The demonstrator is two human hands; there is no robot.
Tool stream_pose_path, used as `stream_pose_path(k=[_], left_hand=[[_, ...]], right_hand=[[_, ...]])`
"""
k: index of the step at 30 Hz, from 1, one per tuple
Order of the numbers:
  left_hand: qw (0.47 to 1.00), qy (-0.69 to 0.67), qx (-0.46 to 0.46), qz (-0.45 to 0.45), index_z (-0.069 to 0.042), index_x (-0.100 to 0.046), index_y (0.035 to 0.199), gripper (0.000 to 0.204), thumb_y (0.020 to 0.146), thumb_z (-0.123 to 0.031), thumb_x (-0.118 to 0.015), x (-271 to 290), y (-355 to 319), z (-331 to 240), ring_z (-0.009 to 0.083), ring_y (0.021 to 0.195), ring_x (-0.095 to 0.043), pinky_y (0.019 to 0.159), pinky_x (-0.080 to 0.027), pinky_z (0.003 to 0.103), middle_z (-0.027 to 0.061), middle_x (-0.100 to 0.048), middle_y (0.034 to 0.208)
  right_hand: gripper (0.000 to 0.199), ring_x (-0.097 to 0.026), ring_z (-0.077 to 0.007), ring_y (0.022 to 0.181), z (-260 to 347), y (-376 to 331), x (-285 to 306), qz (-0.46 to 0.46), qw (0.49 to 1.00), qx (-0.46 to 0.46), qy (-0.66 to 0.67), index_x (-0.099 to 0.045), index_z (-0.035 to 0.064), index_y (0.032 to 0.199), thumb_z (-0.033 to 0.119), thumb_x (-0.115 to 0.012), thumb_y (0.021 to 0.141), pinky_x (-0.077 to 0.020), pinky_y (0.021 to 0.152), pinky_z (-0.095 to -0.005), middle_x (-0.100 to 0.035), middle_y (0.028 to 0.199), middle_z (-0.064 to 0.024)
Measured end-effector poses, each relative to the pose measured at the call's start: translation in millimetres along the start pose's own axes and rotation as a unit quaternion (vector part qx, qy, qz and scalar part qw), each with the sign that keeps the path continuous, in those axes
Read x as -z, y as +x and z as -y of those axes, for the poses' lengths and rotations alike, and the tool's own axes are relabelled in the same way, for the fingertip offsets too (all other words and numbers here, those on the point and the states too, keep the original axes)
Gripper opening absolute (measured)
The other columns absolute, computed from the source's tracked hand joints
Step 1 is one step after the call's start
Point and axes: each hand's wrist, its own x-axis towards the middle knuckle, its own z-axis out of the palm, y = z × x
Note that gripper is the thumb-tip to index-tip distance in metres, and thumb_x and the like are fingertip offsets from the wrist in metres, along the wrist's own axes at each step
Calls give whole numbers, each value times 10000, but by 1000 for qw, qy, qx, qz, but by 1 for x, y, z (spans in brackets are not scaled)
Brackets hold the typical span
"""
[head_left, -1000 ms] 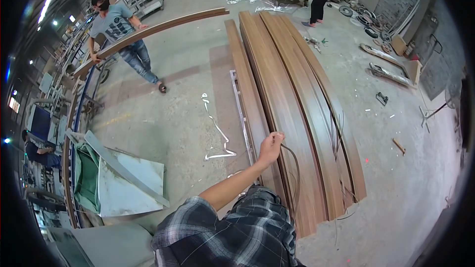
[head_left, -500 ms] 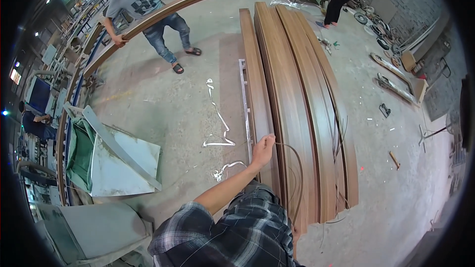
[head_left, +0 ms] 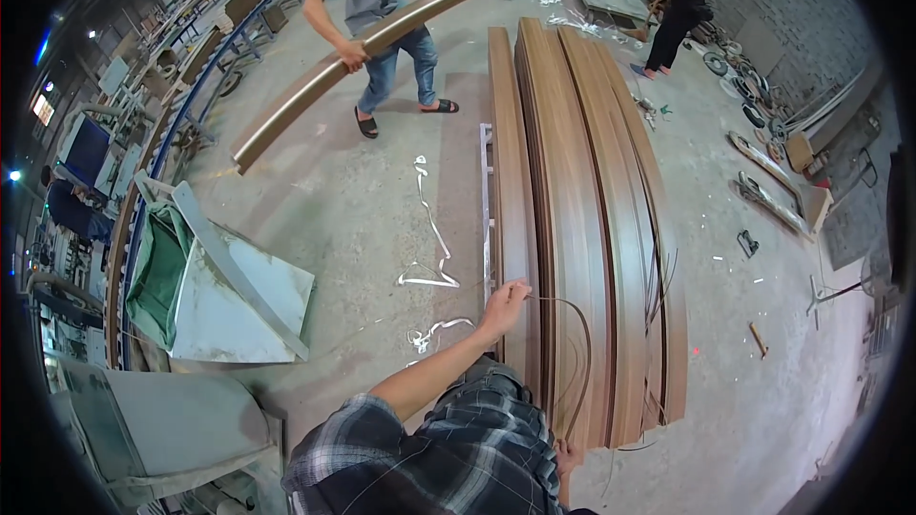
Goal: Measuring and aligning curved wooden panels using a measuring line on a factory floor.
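Note:
My left hand is closed on one end of a thin, dark brown strip, above the nearest stack of long boards. From there the strip bows out to the right and curves down to my right hand, which is low beside my hip. My right hand is closed around the strip's lower part; its fingers show only partly. Beneath the strip lie several stacks of long wood-grain boards, side by side. More thin strips hang loose over the right-hand stacks.
At the far left a person carries a long brown board; another person stands at the back right. A white bin with green lining stands left. White strapping scraps and a hammer lie on the floor.
The person with the board has stepped to the right, swinging its near end clear of the rail at the left. My hands keep hold of the strip, slightly lower in view.

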Motion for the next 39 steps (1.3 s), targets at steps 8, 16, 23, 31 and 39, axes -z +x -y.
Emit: stream_pose_path(k=[8, 16, 23, 31, 39], left_hand=[[998, 35, 5, 54, 18, -543, 1075, 330, 964, -263, -409, 8, -13, -5, 137, 920, -573, 810, -465, 267, 75, -602, 954], [982, -33, 29, 182, 14, -572, 1066, 357, 963, -290, -417, -16, -55, -52, 115, 834, -612, 743, -482, 235, 59, -660, 907], [951, -39, 52, 303, 22, -568, 1090, 384, 964, -308, -417, -38, -88, -56, 127, 839, -618, 750, -503, 261, 92, -651, 935], [866, -100, 252, 420, -14, -440, 1148, 353, 974, -314, -379, -54, -114, -30, 183, 840, -630, 745, -514, 303, 125, -627, 931], [799, -101, 373, 461, -8, -452, 1146, 334, 970, -287, -402, -51, -139, 11, 226, 949, -613, 804, -505, 322, 160, -603, 1010]], right_hand=[[205, -541, -139, 608, -15, 8, -9, -3, 996, -45, 82, -649, -6, 898, 158, -622, 779, -442, 555, -291, -608, 702, -80], [144, -558, -195, 604, -42, 2, -16, -127, 990, -23, -48, -606, 12, 803, 133, -616, 727, -448, 545, -339, -578, 642, -110], [229, -499, -131, 556, 0, -19, -9, -123, 826, -171, 522, -540, 153, 922, 381, -534, 894, -409, 487, -286, -519, 639, -1], [234, -424, -292, 1210, 131, -38, -31, 19, 755, -49, 654, -536, 172, 901, 402, -558, 863, -306, 1026, -476, -488, 1283, -75], [227, -521, -193, 922, 156, -31, -37, 8, 730, 33, 682, -513, 148, 868, 371, -498, 912, -415, 777, -354, -562, 974, -27]])
